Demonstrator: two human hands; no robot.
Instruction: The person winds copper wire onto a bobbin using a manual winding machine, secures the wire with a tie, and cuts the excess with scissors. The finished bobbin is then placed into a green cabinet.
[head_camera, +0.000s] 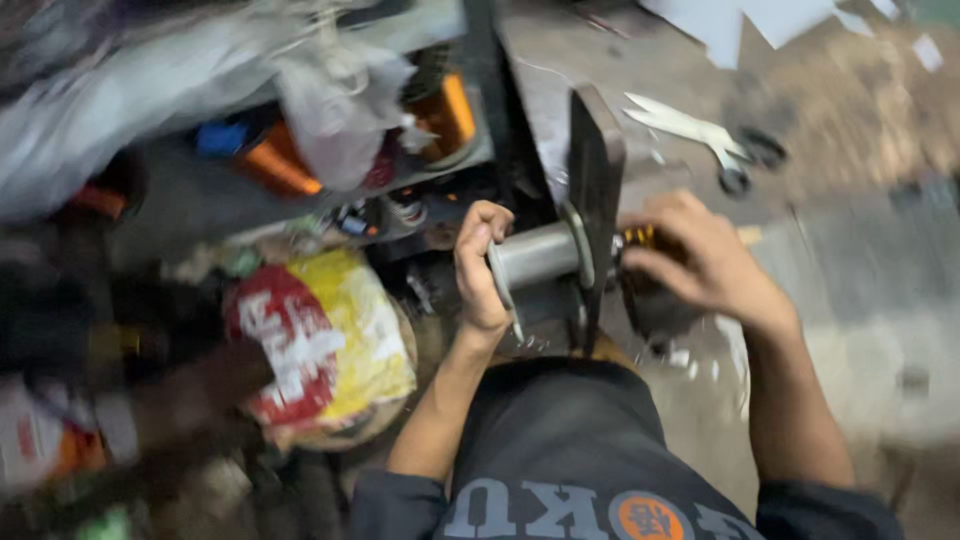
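1. The left hand has its fingers curled tight round the crank handle at the end of the grey metal shaft.
2. The shaft's long axis runs roughly 9 to 3 o'clock, passing through the upright black plate.
3. The right hand sits at 3 o'clock of the plate, fingers closed over the dark coil with its copper wire. It's the nearer hand to the coil.
4. The scissors lie well apart, at about 12 o'clock from the right hand.
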